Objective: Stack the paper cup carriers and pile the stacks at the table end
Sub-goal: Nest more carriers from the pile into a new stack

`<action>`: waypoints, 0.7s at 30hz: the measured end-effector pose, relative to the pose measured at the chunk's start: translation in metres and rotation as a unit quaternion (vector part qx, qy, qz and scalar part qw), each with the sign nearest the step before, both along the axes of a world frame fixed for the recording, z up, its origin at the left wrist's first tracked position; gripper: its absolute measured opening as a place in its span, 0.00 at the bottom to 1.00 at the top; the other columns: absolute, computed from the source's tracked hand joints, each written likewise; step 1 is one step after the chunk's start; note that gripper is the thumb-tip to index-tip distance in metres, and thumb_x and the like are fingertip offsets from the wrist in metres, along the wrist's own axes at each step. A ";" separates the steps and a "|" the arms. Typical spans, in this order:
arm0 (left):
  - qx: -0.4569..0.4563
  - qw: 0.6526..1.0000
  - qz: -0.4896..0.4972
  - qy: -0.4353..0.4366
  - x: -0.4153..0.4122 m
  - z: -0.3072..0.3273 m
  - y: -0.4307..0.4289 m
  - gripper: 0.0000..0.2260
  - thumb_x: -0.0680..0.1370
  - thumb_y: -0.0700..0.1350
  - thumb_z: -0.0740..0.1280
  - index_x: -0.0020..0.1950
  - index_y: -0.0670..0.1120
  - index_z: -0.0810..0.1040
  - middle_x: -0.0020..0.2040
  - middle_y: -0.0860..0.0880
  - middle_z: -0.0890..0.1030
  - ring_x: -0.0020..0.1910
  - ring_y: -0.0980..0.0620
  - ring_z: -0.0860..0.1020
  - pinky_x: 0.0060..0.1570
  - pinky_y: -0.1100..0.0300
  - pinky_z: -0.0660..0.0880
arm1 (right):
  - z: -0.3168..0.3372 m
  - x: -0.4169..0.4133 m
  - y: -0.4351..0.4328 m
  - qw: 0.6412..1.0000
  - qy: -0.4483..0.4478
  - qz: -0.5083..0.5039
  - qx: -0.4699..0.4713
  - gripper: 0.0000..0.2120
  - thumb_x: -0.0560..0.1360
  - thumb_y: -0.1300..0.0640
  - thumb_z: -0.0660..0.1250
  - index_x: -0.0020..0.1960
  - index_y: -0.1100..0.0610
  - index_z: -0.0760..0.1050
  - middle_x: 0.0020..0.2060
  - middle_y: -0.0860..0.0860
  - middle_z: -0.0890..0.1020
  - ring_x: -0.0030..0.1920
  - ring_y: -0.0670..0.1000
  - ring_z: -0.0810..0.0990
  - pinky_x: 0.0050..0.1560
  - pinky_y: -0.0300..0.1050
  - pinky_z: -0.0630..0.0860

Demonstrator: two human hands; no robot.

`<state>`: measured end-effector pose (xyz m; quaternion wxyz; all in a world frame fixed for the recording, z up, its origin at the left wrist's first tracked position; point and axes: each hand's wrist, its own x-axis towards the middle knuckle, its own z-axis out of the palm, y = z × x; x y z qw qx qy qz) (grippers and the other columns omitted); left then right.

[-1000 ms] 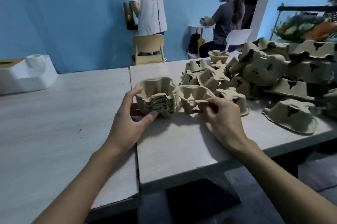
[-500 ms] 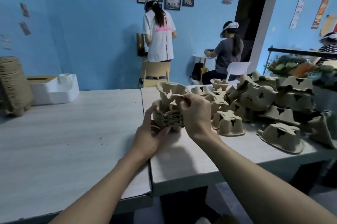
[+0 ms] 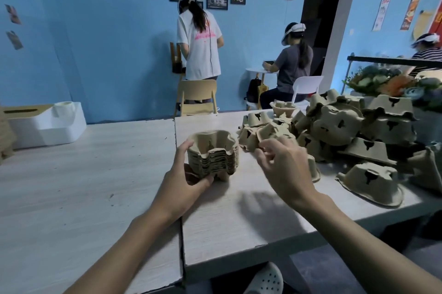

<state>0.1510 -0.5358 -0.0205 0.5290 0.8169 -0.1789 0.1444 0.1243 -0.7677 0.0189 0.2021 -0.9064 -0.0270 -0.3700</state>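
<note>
Loose carrier just beyond the right fingers.
The left fingers wrap the stack on the desk; right fingers curl, grip unclear, stack just to their left.

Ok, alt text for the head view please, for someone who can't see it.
The left hand grips a nested stack of paper cup carriers on the pale table. The right hand, loosely curled, is at the edge of a loose heap of carriers; whether it holds one is unclear.

Carrier heap blocks right side; wide tabletop room left of stack.
</note>
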 end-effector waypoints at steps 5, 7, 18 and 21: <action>0.026 0.999 -0.013 -0.019 0.008 0.004 -0.001 0.32 0.72 0.48 0.79 0.65 0.67 0.64 0.43 0.55 0.84 0.39 0.58 0.82 0.42 0.65 0.78 | -0.007 0.010 -0.049 0.981 0.120 -0.154 0.018 0.24 0.74 0.38 0.65 0.66 0.49 0.72 0.61 0.56 0.73 0.63 0.58 0.67 0.61 0.56 0.64; 0.023 0.999 -0.015 -0.030 0.009 0.002 -0.002 0.31 0.72 0.47 0.79 0.65 0.66 0.64 0.42 0.55 0.83 0.38 0.59 0.81 0.40 0.70 0.75 | -0.010 0.013 -0.055 0.974 0.160 -0.159 0.030 0.27 0.74 0.38 0.65 0.68 0.49 0.69 0.63 0.57 0.72 0.64 0.59 0.68 0.61 0.56 0.65; 0.026 0.999 -0.023 -0.040 0.005 -0.001 0.002 0.31 0.72 0.46 0.78 0.65 0.67 0.64 0.43 0.55 0.83 0.35 0.54 0.78 0.38 0.65 0.76 | -0.010 -0.010 -0.055 0.980 0.132 -0.004 0.149 0.31 0.68 0.56 0.75 0.68 0.54 0.67 0.56 0.53 0.73 0.55 0.49 0.73 0.54 0.42 0.71; 0.025 0.999 -0.016 -0.045 0.005 0.000 0.002 0.31 0.72 0.46 0.79 0.63 0.68 0.65 0.43 0.54 0.83 0.34 0.57 0.78 0.38 0.69 0.75 | -0.009 -0.017 -0.055 0.980 0.074 0.016 0.183 0.33 0.68 0.60 0.75 0.70 0.53 0.66 0.54 0.53 0.72 0.51 0.47 0.73 0.46 0.32 0.70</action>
